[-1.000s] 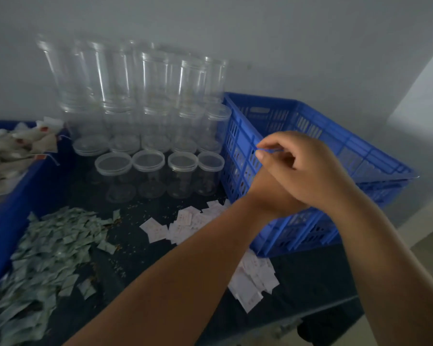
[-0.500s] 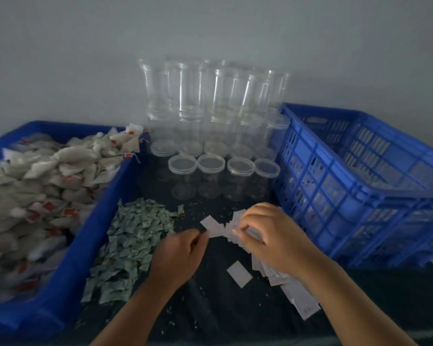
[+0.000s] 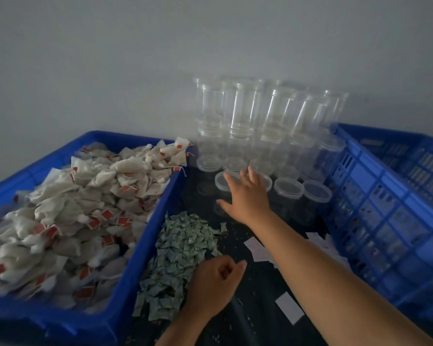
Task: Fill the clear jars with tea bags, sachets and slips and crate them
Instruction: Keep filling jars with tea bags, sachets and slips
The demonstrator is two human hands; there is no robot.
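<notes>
Clear jars (image 3: 288,193): upright in rows at the far middle of the table (image 3: 255,320), the nearest row lidded, taller stacks behind against the wall
Right hand (image 3: 245,196): reaches over the left end of the nearest row, fingers straight and spread, holding nothing; whether it touches a lid cannot be told
Left hand (image 3: 215,278): near, at the right edge of the sachets, fingers curled inward; whether it holds anything cannot be told
Sachets (image 3: 178,250): loose green pile on the table, just beside the bin
Slips (image 3: 289,308): white, scattered near the right forearm
Tea bags (image 3: 85,208): heaped in the blue bin (image 3: 125,283), left
Blue crate (image 3: 385,208): right, just beside the jars
</notes>
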